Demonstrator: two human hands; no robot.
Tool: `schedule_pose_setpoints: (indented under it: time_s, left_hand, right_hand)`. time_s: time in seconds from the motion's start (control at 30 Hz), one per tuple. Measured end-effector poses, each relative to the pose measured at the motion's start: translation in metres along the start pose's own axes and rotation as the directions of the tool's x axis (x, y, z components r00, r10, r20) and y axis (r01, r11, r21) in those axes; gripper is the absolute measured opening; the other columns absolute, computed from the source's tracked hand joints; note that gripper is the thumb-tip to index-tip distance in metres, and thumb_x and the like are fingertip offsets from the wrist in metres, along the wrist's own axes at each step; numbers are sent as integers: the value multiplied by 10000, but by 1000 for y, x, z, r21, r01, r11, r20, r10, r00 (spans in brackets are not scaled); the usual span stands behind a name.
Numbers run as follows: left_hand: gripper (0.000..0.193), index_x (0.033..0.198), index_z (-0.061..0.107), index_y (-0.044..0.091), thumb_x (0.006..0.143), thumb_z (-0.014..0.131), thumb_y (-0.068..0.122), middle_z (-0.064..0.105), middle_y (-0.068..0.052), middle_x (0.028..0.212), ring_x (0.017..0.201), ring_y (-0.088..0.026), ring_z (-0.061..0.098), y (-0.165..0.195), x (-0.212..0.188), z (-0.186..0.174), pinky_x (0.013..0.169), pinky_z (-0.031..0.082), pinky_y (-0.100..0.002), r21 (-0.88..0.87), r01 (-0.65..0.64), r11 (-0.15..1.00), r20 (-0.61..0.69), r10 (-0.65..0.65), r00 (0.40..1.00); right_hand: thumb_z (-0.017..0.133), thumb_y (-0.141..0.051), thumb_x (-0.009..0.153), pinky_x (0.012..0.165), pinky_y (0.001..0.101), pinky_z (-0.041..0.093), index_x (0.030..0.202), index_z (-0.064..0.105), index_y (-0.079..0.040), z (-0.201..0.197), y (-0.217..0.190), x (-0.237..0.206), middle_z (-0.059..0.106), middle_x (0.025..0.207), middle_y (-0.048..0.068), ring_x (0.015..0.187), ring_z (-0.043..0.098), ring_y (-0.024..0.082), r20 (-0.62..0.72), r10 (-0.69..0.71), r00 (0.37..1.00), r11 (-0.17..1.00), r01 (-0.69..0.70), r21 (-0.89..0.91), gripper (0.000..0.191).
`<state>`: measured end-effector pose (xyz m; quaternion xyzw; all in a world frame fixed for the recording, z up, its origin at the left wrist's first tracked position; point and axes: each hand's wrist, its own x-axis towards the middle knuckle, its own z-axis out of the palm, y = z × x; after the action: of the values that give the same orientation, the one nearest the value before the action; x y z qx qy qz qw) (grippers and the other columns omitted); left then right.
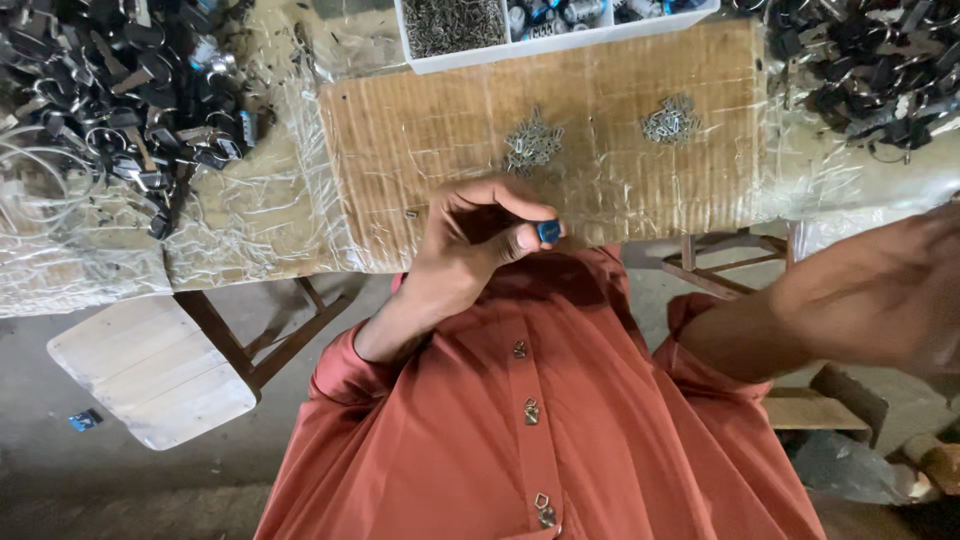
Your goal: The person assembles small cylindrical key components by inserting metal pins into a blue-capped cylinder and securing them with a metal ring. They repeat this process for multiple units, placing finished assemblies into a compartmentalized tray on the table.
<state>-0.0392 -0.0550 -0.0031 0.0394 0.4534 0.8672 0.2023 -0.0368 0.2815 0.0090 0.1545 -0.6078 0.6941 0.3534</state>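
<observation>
My left hand (478, 240) is raised over the near edge of the table, its thumb and forefinger pinching a small blue piece (548, 232). My right forearm (860, 300) crosses the right side of the view, blurred; the right hand itself is out of frame. On the plastic-wrapped cardboard sheet (440, 130) in front lie two little heaps of small metal clips, one in the middle (532, 142) and one to the right (671, 120). My rust-red shirt (540, 420) with metal clips down its front fills the lower middle.
A white compartment tray (470, 58) with small metal and blue parts stands at the back. Piles of dark metal rings and parts lie at the back left (120, 90) and back right (860, 60). A pale wooden stool (150, 370) stands lower left.
</observation>
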Motion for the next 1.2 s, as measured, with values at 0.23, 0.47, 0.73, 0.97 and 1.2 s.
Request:
schedule_pose_setpoints:
  time_s: [0.23,0.47,0.73,0.97,1.2]
  left_hand:
    - [191,1088,710,-34,955,792,75,735,-101,1028,939,-154,684,-5,-6,4,850,564,-289,-364,150,919,-11,-166,986]
    - [218,1135,726,-49,973,805,74,715,-86,970,889,-145,639,-9,-10,2,811,525,-277,-439,137,888,52,-127,991]
    - [164,1059,699,-21,950,786,64,735,-106,1003,938,-179,716,-9,-11,10,856,615,-331,-443,135,886,-40,-170,985]
    - [300,1201,708,-51,1053,757,206,762,-168,1091,988,-199,764,15,-6,6,897,628,-284,-57,199,978,576,-131,807]
    - [253,1199,681,-54,1029,687,133,765,-145,1026,918,-208,766,32,-16,-6,709,591,-270,-79,194,978,387,-149,910]
  right_hand:
    - [817,55,851,526,278,509,965,732,-12,132,5,-23,722,925,97,714,663,166,528,-22,849,998,49,-38,158]
    - [834,21,835,517,263,485,870,722,6,144,-4,14,716,831,125,646,675,138,580,-54,813,996,83,-24,118]
    - [801,48,900,490,273,503,915,732,-31,144,-4,-9,720,863,119,682,683,173,562,-12,827,954,177,-242,107]
    - [787,-90,967,474,267,445,1027,764,-76,102,8,45,702,736,22,593,619,87,933,-234,273,639,-680,359,66]
    - [722,38,1088,709,300,568,1258,658,-10,112,38,97,715,1008,103,819,688,156,664,180,726,930,93,-354,188]
